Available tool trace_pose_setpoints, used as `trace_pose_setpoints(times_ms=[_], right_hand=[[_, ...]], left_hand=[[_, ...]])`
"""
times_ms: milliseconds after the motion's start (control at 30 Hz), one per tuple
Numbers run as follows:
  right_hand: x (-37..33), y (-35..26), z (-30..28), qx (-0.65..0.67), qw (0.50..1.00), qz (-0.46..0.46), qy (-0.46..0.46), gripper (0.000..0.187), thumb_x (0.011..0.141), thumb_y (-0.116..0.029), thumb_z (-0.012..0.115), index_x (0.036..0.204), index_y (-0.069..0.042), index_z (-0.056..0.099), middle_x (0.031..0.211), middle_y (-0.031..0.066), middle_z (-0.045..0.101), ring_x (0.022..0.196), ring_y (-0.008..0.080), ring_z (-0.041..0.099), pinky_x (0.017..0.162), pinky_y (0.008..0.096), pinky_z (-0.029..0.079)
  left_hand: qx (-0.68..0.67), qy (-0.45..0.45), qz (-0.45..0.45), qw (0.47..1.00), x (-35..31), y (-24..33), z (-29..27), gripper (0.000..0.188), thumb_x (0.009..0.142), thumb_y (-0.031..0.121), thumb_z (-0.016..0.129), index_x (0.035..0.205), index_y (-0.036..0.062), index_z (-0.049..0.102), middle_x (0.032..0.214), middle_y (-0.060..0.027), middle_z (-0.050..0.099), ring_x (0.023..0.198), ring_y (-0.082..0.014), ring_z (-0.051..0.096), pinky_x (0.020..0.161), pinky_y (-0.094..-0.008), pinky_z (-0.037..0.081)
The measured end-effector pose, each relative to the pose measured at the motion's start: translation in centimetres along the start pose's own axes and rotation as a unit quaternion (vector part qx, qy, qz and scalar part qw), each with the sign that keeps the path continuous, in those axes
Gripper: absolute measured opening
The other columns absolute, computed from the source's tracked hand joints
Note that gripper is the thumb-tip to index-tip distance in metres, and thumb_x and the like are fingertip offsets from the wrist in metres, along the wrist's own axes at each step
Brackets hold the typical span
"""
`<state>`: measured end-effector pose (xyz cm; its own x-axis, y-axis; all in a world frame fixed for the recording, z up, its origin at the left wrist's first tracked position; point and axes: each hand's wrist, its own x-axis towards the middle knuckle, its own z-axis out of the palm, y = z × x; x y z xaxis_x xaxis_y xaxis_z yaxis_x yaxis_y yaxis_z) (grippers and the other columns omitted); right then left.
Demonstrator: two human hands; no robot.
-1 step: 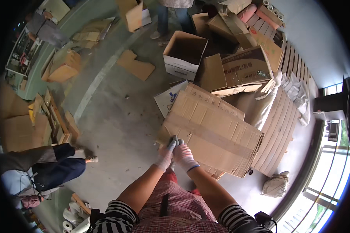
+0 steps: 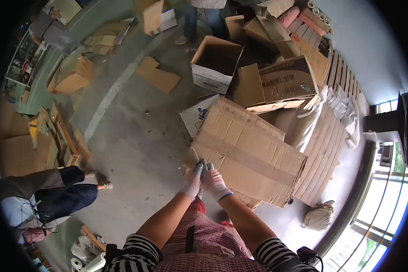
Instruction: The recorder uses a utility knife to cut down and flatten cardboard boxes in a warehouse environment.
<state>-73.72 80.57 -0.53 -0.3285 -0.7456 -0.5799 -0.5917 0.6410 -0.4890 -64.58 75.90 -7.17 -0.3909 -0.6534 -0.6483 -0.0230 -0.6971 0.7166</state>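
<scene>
A large flattened cardboard box [image 2: 251, 156] lies in front of me, slanting down to the right, with a strip of clear tape along its middle. Both my hands wear pale gloves with grey fingertips and meet at its left corner. My left hand [image 2: 191, 181] is closed there, fingers pinched on the cardboard edge. Right beside it, my right hand [image 2: 214, 182] is also closed on that edge, touching the left. A thin, light edge sticks up just beyond the fingertips; I cannot tell if it is tape or a torn flap.
Beyond lie an open white-sided box [image 2: 211, 75], a brown printed box [image 2: 288, 81] and a flat cardboard scrap [image 2: 158, 75]. Wooden slats [image 2: 319, 156] and a tied sack [image 2: 318, 215] are at right. A person [image 2: 63, 195] is at left; others stand farther back.
The thin light edge beyond my fingertips stands up more plainly now. My hands stay at the same corner, and the view has shifted very slightly.
</scene>
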Motion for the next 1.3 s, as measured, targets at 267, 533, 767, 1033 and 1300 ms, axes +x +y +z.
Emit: trace_pose_setpoints(times_ms=[267,533,767,1033,1300], right_hand=[[2.1,3.6,-2.0,-0.078,0.994,-0.061,0.052,0.069,0.081,-0.038,0.069,0.138,-0.009,0.042,0.129,0.0210,0.051,0.116,0.0384,0.051,0.097,0.0446,0.046],[3.9,3.4,-2.1,-0.091,0.995,-0.028,0.022,0.061,0.081,-0.038,0.069,0.132,-0.012,0.048,0.128,0.0205,0.051,0.115,0.0374,0.053,0.094,0.0451,0.048],[3.8,3.9,-2.1,-0.090,0.995,-0.010,0.051,0.056,0.083,-0.039,0.064,0.131,-0.014,0.050,0.122,0.0192,0.053,0.107,0.0366,0.058,0.088,0.0453,0.050],[4.8,3.3,-1.1,-0.085,0.989,0.054,0.110,0.048,0.082,-0.038,0.066,0.121,-0.012,0.056,0.113,0.0179,0.055,0.102,0.0360,0.058,0.085,0.0460,0.050],[6.3,2.8,-0.4,-0.066,0.985,0.081,0.139,0.047,0.079,-0.039,0.070,0.115,-0.011,0.057,0.109,0.0175,0.055,0.097,0.0371,0.059,0.081,0.0463,0.051]], left_hand=[[-0.026,-0.049,-0.060,0.997,2.3,6.1,-6.0,0.027,0.097,0.028,0.056,0.107,0.0027,0.059,0.078,-0.0042,0.064,0.060,-0.0119,0.060,0.053,-0.0268,0.050],[0.667,-0.112,0.187,0.712,13.3,15.1,-3.2,0.020,0.095,0.028,0.056,0.105,0.0104,0.058,0.075,-0.0122,0.064,0.059,-0.0272,0.061,0.058,-0.0413,0.049],[0.696,-0.184,0.198,0.665,15.5,17.1,-1.4,0.022,0.093,0.032,0.055,0.097,0.0102,0.058,0.085,-0.0186,0.066,0.082,-0.0429,0.061,0.069,-0.0518,0.048],[0.722,-0.269,0.192,0.608,19.8,19.8,0.4,0.027,0.094,0.034,0.054,0.096,0.0092,0.061,0.086,-0.0182,0.066,0.080,-0.0418,0.063,0.068,-0.0496,0.050],[0.768,-0.468,0.232,0.371,26.3,23.0,4.0,0.016,0.093,0.024,0.055,0.098,0.0100,0.062,0.086,-0.0129,0.069,0.081,-0.0355,0.067,0.068,-0.0465,0.051]])
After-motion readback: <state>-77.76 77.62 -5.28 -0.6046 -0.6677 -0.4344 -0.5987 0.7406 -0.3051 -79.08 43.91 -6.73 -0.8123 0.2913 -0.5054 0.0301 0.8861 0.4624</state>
